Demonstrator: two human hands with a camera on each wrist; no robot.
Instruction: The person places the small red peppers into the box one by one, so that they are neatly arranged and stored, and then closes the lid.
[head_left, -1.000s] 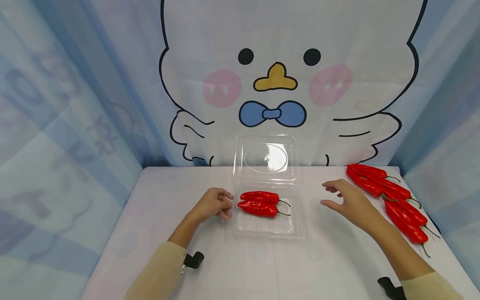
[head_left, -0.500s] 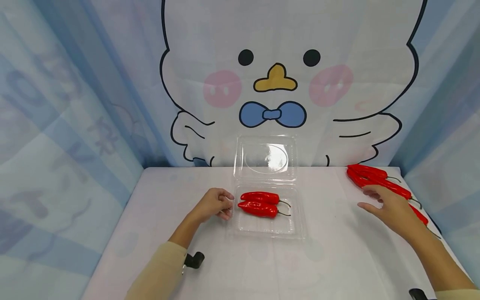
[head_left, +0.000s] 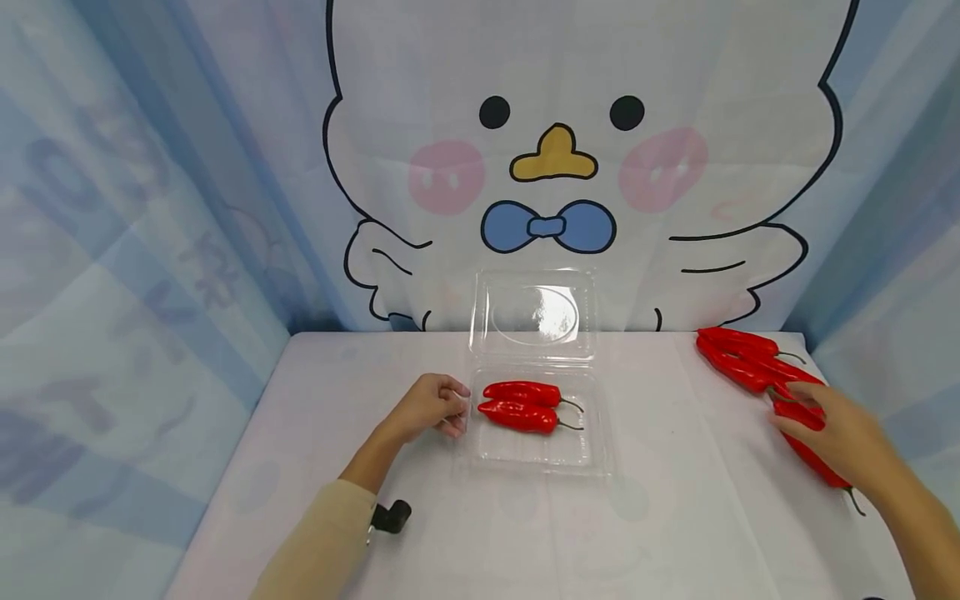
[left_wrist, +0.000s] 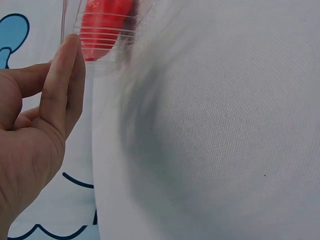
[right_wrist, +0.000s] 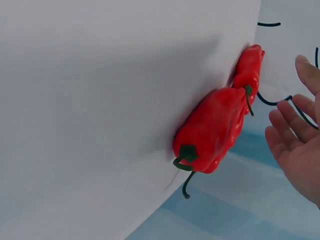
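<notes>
Two red chili peppers lie side by side in the base of a clear plastic clamshell box. My left hand is at the box's left edge, its fingertips right at the rim. In the left wrist view the fingers are fairly straight, tips against the ribbed wall. On the right, my right hand hovers over a group of red chili peppers, partly covering them. Thumb and fingers are spread apart around one pepper; the right wrist view shows the hand apart from the peppers.
The box's clear lid stands raised at the back, against a curtain with a cartoon bird. A white cloth covers the table. The right-hand peppers lie along the table's right edge, beside a blue side curtain.
My right hand has moved from beside the box rightward to the pepper group, with its fingers still spread. My left hand and the two boxed peppers have stayed in place.
</notes>
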